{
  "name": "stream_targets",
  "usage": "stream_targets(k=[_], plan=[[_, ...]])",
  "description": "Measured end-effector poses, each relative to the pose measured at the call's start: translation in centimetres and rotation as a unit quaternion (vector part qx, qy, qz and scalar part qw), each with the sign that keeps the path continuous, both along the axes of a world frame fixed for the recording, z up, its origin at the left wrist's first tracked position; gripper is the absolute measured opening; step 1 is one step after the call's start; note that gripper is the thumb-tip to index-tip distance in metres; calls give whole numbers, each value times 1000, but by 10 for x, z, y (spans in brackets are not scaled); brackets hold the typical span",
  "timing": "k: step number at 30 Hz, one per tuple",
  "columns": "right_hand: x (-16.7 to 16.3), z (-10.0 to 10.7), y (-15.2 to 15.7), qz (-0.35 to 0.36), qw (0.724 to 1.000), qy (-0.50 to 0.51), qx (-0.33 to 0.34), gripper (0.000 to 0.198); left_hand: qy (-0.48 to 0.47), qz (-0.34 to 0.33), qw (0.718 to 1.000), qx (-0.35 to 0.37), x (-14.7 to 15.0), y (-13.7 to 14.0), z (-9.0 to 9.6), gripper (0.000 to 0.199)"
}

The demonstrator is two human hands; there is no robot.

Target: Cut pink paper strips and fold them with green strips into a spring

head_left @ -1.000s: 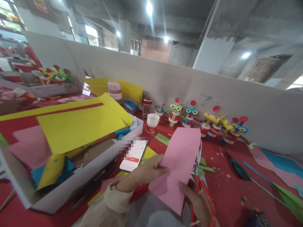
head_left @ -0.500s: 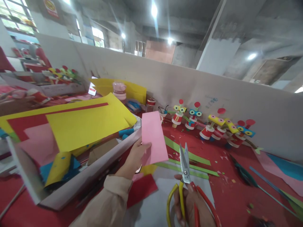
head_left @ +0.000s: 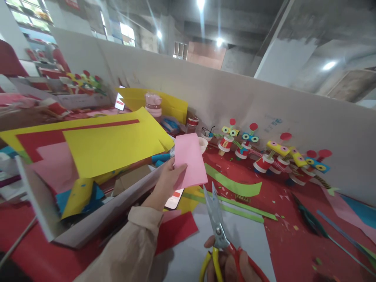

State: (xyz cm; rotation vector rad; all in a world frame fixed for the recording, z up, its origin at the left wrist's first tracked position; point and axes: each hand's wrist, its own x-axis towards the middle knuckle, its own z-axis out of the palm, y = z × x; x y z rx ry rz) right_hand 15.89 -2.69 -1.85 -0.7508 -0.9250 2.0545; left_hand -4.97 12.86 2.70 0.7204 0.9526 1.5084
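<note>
Faintly, blue-grey writing [head_left: 273, 119] shows on the pale partition wall [head_left: 223, 94] behind the red-covered desk [head_left: 293, 250], too blurred to read. Near the middle of the desk lies a white-screened phone [head_left: 174, 199], partly hidden; the lettering on its red band is too small to make out.

Above the desk's middle, the left hand [head_left: 167, 178] grips a smooth, oblong piece of pink paper [head_left: 190, 158] by its left edge, thumb across the front. The paper stands tilted with straight sides, and its lower right corner comes near the tips of a pair of metal scissors with one yellow and one red handle [head_left: 218, 230]. The right hand [head_left: 232, 266] is wrapped around those handles, and the blades are parted a little, pointing away from the near edge.

Under the scissors, a white sheet [head_left: 249, 235] reaches toward the near edge, with long light-green paper strips [head_left: 235, 182] across and beyond its far edge. A white cardboard box [head_left: 117, 209] walls off the left side. On the right, red desk surface shows between the sheet and a dark green pointed tool [head_left: 313, 221]. Red-and-white cup figures [head_left: 263, 162] line the back edge.
</note>
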Motion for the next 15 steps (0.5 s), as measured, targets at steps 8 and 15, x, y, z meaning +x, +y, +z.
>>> stream_targets(k=[8,15], plan=[[0,-8,5,18,999,29,-7,82,34,-27,998,45,1,-1,-3,45],[-3,-2,2,-33,998,56,-15,81,116,-22,991,70,9,-4,0,48]])
